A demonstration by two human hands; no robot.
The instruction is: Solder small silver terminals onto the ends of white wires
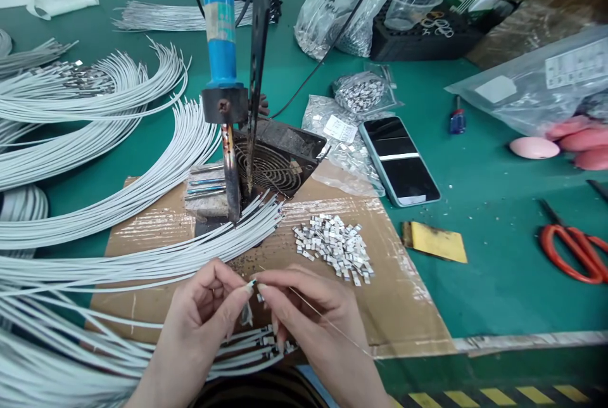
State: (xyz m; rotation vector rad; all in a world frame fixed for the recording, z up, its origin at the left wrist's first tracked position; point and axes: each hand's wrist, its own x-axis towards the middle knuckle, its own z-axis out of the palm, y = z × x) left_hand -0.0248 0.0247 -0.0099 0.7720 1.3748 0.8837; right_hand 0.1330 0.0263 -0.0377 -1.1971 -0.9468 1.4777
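My left hand (pixel 204 310) is closed in a pinch above the cardboard, thumb against forefinger. What it pinches is too small to make out; a pale tip with a dark spot shows at the fingertips. Right beside it, my right hand (pixel 316 316) is also pinched, its fingertips meeting the left ones. A thin solder wire (pixel 332 324) runs out of the right fingers and back across that hand. Below both hands lie white cables with small metal ends (pixel 273 341). Just ahead, a bundle of white cables (pixel 228 246) lies with its stripped ends under an upright blue-handled soldering iron (pixel 231 173).
Loose small metal connectors (pixel 335 246) are heaped on the cardboard (pixel 403 313). Behind stand a black fan (pixel 275 164) and bags of connectors (pixel 363 91). A phone (pixel 401 161), yellow sponge (pixel 439 241) and red-handled scissors (pixel 570 253) lie to the right. More cable bundles (pixel 95 116) fill the left.
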